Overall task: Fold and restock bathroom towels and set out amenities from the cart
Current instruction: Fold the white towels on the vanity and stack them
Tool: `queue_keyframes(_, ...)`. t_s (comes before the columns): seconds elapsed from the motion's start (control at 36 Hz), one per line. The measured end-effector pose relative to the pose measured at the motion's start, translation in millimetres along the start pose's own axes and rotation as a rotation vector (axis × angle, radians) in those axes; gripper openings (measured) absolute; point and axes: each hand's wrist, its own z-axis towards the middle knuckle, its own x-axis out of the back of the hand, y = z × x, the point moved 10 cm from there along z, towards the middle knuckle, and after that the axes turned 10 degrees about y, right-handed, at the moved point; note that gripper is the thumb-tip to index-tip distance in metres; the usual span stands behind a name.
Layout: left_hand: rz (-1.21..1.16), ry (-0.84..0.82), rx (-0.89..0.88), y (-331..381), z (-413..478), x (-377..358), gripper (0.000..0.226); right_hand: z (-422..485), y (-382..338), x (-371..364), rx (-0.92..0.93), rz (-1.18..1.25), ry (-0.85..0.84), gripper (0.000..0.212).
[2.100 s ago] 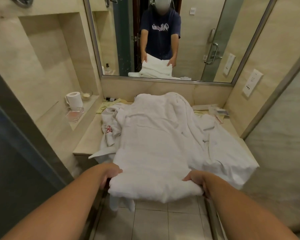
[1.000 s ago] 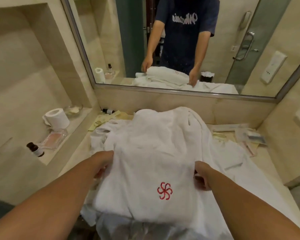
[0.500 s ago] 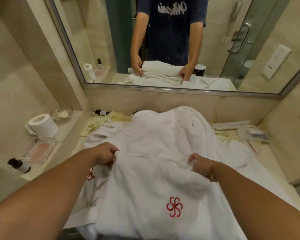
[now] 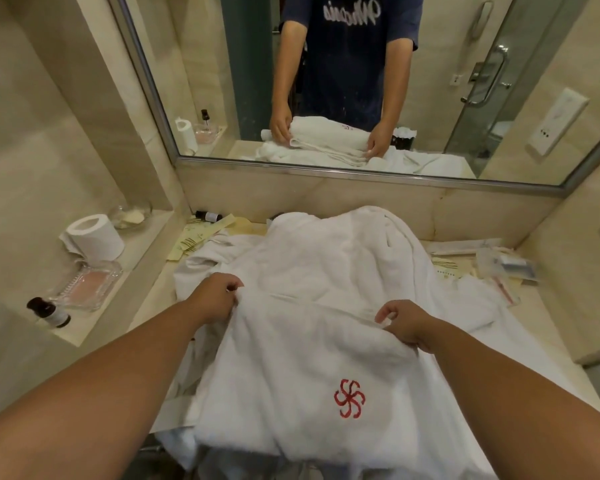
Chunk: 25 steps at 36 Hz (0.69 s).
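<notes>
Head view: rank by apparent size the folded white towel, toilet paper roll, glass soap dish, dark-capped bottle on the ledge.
1. folded white towel, far the largest, though nearest the camera.
2-3. toilet paper roll and glass soap dish look alike; not ranked.
4. dark-capped bottle, smallest.

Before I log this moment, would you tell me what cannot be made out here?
Head view, the only one:
- Counter: mostly covered by the white towel.
- Left hand and right hand: fingers partly buried in towel folds.
- Sachets: print too small.
- Person in the mirror: cut off by the top edge.
- No cart in frame.
</notes>
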Motion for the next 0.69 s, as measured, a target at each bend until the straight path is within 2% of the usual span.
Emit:
queue_keyframes(0.11,-0.178,-0.019,0.055,4.1,4.8,4.4,0.028,-3.0,5.8,2.1,-0.025,0.075,-0.049,0.029)
queue_keyframes(0.22,-0.232,-0.072,0.064,9.7,4.8,5.1,0.029,1.9,19.2,10.3,-0.106,0.108,-0.053,0.018)
queue_keyframes(0.36,-0.149,-0.162,0.052,25.5,3.5,1.4,0.032,1.7,37.4,1.5,-0.269,0.257,-0.127,0.011)
queue_keyframes(0.47,-0.044,-0.241,0.067,37.0,3.1,-0.3,0.030,-2.6,38.3,2.2,-0.357,0.380,-0.060,0.009)
queue_keyframes(0.58,0.089,-0.338,0.176,34.6,-0.9,-1.7,0.021,3.3,32.6,10.1,-0.327,0.292,0.032,0.009)
queue_keyframes(0.69,0.082,-0.390,0.235,35.6,-1.5,-5.5,0.008,15.0,32.5,17.0,-0.328,0.195,0.105,0.020)
